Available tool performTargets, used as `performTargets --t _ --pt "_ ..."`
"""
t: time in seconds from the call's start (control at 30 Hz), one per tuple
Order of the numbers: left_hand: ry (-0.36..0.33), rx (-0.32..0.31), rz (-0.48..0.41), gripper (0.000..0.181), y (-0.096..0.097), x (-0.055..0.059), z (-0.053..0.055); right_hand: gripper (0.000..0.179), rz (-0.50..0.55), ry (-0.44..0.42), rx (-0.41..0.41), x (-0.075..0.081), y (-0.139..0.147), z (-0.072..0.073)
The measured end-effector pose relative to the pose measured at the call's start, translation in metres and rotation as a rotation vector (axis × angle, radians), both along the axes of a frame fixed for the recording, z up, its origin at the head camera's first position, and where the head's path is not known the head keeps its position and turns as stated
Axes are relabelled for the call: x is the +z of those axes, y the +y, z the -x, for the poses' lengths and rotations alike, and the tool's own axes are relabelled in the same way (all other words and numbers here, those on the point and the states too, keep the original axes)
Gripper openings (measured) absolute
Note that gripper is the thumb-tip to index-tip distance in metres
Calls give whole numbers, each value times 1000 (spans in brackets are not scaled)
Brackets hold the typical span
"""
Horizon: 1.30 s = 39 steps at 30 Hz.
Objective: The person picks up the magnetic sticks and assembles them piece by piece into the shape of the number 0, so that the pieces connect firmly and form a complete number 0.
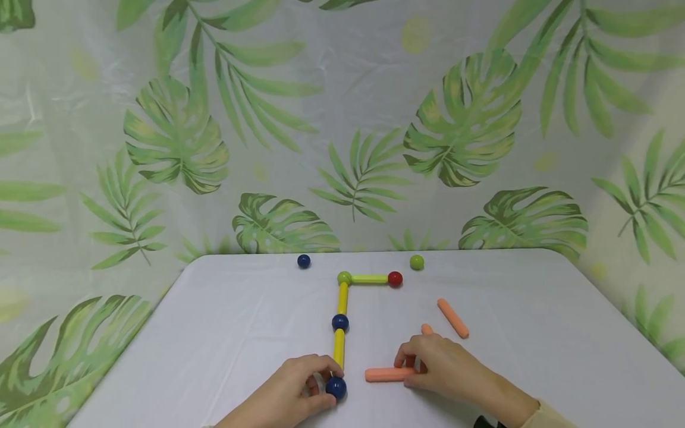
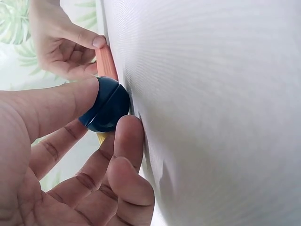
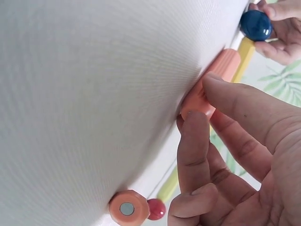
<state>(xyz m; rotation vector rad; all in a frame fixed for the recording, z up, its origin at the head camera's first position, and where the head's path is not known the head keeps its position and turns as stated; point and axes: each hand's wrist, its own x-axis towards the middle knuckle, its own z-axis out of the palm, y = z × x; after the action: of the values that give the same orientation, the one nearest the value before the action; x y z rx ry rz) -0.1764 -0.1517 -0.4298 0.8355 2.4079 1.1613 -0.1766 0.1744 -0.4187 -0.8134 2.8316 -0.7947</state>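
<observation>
My left hand point(image 1: 302, 383) grips a dark blue ball point(image 1: 336, 388) at the near end of a yellow rod point(image 1: 339, 348). That rod runs to a second blue ball point(image 1: 340, 322), then another yellow rod point(image 1: 342, 297), a green ball point(image 1: 345, 277), a green rod point(image 1: 369, 279) and a red ball point(image 1: 395, 279), forming one bent chain. With thumb and fingers my right hand point(image 1: 446, 365) pinches the right end of an orange rod point(image 1: 386, 374). In the right wrist view this orange rod point(image 3: 225, 66) lies close to the white surface.
A loose orange rod point(image 1: 453, 318) lies beyond my right hand, and another orange rod point(image 1: 426, 329) is partly hidden behind it. At the table's far edge sit a loose blue ball point(image 1: 304, 261) and a green ball point(image 1: 417, 262). A leaf-patterned sheet point(image 1: 353, 119) hangs behind the white table.
</observation>
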Motion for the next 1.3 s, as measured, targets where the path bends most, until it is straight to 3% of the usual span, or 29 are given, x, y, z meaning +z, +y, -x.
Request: performTargets --t 0.23,0.57,1.3 --pt "-34 4 -4 27 0 1 0 17 21 -21 24 -1 1 -3" --pt "-58 24 9 27 -2 -1 2 14 69 -215 -8 1 -8 -8" --pt "-51 18 12 27 0 -1 2 15 96 -176 45 -2 -18 -13"
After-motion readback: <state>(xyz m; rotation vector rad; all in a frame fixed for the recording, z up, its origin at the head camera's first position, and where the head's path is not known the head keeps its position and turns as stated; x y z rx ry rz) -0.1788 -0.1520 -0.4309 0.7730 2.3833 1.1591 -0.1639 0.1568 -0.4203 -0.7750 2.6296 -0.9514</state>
